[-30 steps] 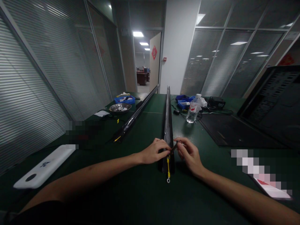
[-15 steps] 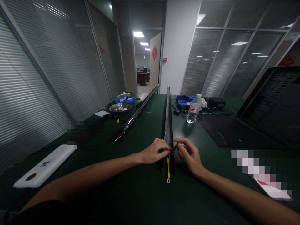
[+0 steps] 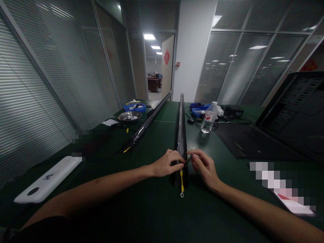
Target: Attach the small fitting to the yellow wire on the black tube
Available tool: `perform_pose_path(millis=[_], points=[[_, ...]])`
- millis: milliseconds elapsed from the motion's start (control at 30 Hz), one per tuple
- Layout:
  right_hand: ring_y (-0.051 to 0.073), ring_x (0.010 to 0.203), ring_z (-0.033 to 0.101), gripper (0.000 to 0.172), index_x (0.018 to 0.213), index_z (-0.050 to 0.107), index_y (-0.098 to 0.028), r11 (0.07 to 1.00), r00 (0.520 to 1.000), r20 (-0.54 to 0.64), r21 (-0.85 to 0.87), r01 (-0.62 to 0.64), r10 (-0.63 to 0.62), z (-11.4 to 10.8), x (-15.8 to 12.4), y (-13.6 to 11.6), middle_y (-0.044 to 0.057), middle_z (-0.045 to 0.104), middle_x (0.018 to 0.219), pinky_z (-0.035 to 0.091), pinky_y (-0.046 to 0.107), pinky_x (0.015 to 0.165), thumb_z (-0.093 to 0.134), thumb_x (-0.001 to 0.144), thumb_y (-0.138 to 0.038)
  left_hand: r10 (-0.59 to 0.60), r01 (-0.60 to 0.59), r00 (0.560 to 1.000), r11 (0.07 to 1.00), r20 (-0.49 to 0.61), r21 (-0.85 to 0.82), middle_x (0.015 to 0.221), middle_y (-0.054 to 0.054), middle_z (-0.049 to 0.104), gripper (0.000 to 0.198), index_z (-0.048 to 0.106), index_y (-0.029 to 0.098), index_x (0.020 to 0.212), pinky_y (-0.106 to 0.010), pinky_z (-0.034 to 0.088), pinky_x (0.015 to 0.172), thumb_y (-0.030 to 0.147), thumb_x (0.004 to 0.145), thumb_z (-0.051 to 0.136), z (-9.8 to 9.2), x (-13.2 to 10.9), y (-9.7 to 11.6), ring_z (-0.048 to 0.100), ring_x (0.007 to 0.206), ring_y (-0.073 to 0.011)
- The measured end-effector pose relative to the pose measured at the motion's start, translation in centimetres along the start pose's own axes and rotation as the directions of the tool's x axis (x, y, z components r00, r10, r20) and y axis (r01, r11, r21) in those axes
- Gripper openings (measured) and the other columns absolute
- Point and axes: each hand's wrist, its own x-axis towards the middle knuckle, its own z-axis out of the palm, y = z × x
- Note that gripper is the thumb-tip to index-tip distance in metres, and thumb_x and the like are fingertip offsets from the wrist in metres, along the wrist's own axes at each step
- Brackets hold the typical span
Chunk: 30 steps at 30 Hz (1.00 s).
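A long black rail (image 3: pixel 181 126) with a shiny grey strip along its inside runs away from me on the green table (image 3: pixel 157 209). My left hand (image 3: pixel 169 163) lies over its near end, thumb and fingertips closed together at the channel; what they pinch is hidden. On the rail's right side, my right hand (image 3: pixel 204 165) pinches a slim dark metal tool (image 3: pixel 188 159) between thumb and fingers. The tool's tip points down toward my left fingertips. A yellow wire with a ring terminal (image 3: pixel 182 184) sticks out of the rail's near end toward me.
A second black rail (image 3: pixel 146 125) lies to the left. Further back are a metal bowl (image 3: pixel 129 116), a blue tray (image 3: pixel 135 107), blue bins (image 3: pixel 198 112) and a water bottle (image 3: pixel 209 118). A white panel (image 3: pixel 49 179) lies left, a black mat (image 3: pixel 238 138) right.
My right hand and the slim tool have shifted very slightly at the rail. The left hand and the rail look the same.
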Motion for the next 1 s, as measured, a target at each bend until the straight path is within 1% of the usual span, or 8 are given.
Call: perform_pose_path(millis=[167,333,533,633,767,833,900,1000], points=[[0.011,0.053,0.046,0.028,0.116,0.065,-0.021,1.0,1.0,-0.018,-0.005,0.015,-0.016,0.1,0.0,0.2,-0.001,0.054,0.074,0.037,0.023,0.047,0.057,0.1,-0.043,0.003,-0.003,1.0,1.0,-0.01,0.005,0.108,-0.004,0.071,0.017,0.067,0.02,0.108,-0.035,0.033,0.102,0.028,0.101,0.053,0.1,0.1,0.0,0.06,0.109,-0.0207],[0.011,0.052,0.047,0.029,0.115,0.065,-0.02,1.0,0.999,-0.025,-0.018,0.021,-0.021,0.2,0.0,0.4,0.0,0.057,0.076,0.038,0.023,0.046,0.059,0.099,-0.043,-0.01,0.01,1.0,1.0,0.01,0.011,0.108,-0.004,0.071,0.019,0.067,0.021,0.108,-0.035,0.033,0.102,0.03,0.102,0.052,0.0,0.2,0.2,0.06,0.11,-0.0214],[0.011,0.053,0.046,0.03,0.113,0.067,-0.02,1.0,1.0,-0.001,-0.013,0.005,-0.005,0.0,0.1,0.1,-0.001,0.054,0.071,0.037,0.023,0.047,0.055,0.101,-0.045,-0.008,0.008,1.0,1.0,0.003,-0.006,0.109,-0.004,0.071,0.018,0.067,0.021,0.109,-0.036,0.033,0.102,0.03,0.101,0.054,0.0,0.1,0.1,0.059,0.111,-0.0219],[0.011,0.054,0.047,0.029,0.112,0.068,-0.02,1.0,1.0,-0.007,-0.016,0.017,-0.017,0.0,0.1,0.0,-0.001,0.054,0.073,0.038,0.024,0.048,0.054,0.101,-0.044,-0.008,0.008,1.0,1.0,0.001,-0.008,0.108,-0.004,0.071,0.018,0.067,0.02,0.108,-0.035,0.033,0.102,0.031,0.101,0.055,0.0,0.0,0.0,0.059,0.111,-0.0221],[0.011,0.052,0.044,0.027,0.114,0.067,-0.022,1.0,1.0,-0.015,-0.014,0.016,-0.017,0.1,0.0,0.0,-0.003,0.05,0.069,0.035,0.023,0.047,0.055,0.102,-0.042,0.0,0.0,1.0,1.0,-0.011,-0.018,0.108,-0.004,0.07,0.018,0.067,0.02,0.109,-0.035,0.033,0.101,0.028,0.101,0.054,-0.1,0.1,0.3,0.059,0.111,-0.0215],[0.011,0.052,0.043,0.026,0.115,0.066,-0.022,1.0,0.999,-0.034,-0.022,0.019,-0.02,0.2,0.0,0.0,-0.003,0.049,0.069,0.035,0.024,0.047,0.057,0.101,-0.042,-0.008,0.007,0.999,0.999,-0.039,-0.034,0.109,-0.004,0.07,0.018,0.067,0.02,0.11,-0.035,0.034,0.101,0.027,0.101,0.053,-0.2,0.0,0.6,0.06,0.11,-0.0213],[0.011,0.052,0.043,0.026,0.115,0.065,-0.021,0.999,0.998,-0.053,-0.029,0.021,-0.023,0.2,0.0,0.0,-0.003,0.05,0.069,0.035,0.024,0.046,0.059,0.1,-0.042,-0.034,0.029,0.995,0.998,-0.098,-0.059,0.11,-0.004,0.07,0.019,0.067,0.021,0.112,-0.035,0.036,0.1,0.026,0.102,0.051,-0.4,-0.1,0.9,0.06,0.109,-0.0212],[0.011,0.051,0.044,0.025,0.114,0.064,-0.021,1.0,0.998,-0.062,-0.011,0.015,-0.016,0.3,0.1,-0.2,-0.003,0.052,0.07,0.036,0.023,0.045,0.061,0.099,-0.041,-0.056,0.033,0.966,0.995,-0.251,-0.096,0.105,-0.004,0.071,0.021,0.067,0.021,0.11,-0.035,0.04,0.096,0.022,0.102,0.047,-0.6,-0.4,1.3,0.061,0.104,-0.0208]])
